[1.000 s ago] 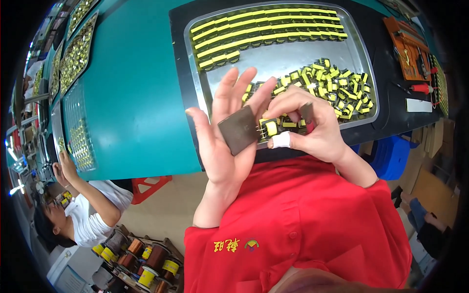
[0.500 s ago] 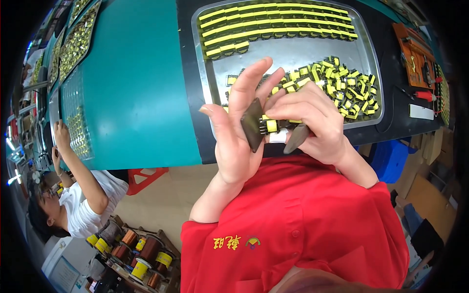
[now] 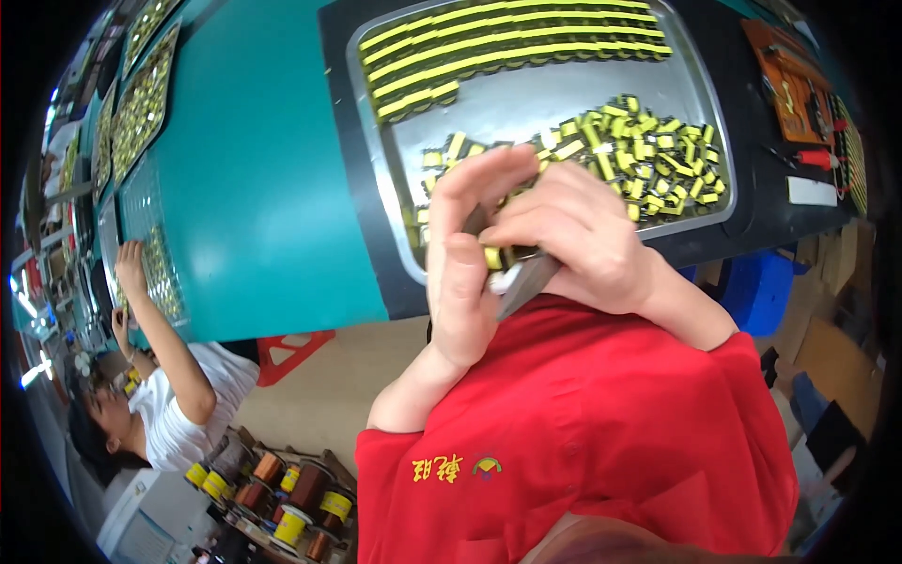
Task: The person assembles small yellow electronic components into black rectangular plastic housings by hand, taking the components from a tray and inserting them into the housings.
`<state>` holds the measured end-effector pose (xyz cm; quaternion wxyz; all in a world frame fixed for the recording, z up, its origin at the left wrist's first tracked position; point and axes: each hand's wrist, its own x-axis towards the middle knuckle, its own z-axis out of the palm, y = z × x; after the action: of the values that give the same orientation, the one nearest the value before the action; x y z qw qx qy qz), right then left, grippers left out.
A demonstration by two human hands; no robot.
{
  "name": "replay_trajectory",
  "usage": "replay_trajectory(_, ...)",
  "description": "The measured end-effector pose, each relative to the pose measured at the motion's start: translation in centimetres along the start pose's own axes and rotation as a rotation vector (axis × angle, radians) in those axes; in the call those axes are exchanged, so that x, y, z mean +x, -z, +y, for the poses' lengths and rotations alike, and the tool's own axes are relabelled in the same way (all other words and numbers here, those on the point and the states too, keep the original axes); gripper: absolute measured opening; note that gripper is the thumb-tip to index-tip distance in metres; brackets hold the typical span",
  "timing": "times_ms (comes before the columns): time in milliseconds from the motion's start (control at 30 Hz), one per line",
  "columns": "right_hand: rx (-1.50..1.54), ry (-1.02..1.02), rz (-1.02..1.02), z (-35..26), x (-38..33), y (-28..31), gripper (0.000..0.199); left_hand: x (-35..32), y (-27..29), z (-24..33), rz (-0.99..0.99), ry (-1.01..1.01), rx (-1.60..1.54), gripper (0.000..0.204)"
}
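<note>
Above my red shirt front, my two hands meet close together. My left hand [image 3: 456, 291] is closed, thumb folded in, around a dark flat plate [image 3: 475, 222] that is mostly hidden by fingers. Pinched in my right hand [image 3: 594, 240] is a small yellow-and-black transformer [image 3: 492, 258], mostly covered by the fingers and lying against the left hand. A grey flat tapered tool [image 3: 526, 286] sticks out below the right hand and seems held in it. A white wrap or piece [image 3: 500, 280] shows between the hands; its kind is unclear.
Beyond my hands a metal tray [image 3: 386, 188] holds rows of transformers [image 3: 517, 38] and a loose heap [image 3: 648, 160]. An orange tool box [image 3: 787, 85] lies at the right. A co-worker [image 3: 178, 395] works at the left side of the green table [image 3: 263, 188]. Wire spools [image 3: 291, 503] stand below.
My left fingers and thumb have curled in from a spread palm, covering the plate. The transformer and my right hand have shifted left and are now tighter against the left hand.
</note>
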<state>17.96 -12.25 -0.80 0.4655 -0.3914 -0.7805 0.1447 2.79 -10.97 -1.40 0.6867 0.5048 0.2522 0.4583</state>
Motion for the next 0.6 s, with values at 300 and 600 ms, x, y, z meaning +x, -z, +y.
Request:
replay_trajectory(300, 0.014, 0.08, 0.168, -0.2, -1.1, -0.3, 0.017, -0.5, -1.6, 0.5, 0.165, -0.166, 0.472, 0.062)
replay_trajectory(600, 0.005, -0.036, 0.394, -1.2, -1.4, 5.0, 0.015, 0.3, 1.6, 4.1, 0.55, -0.176, 0.214, 0.053)
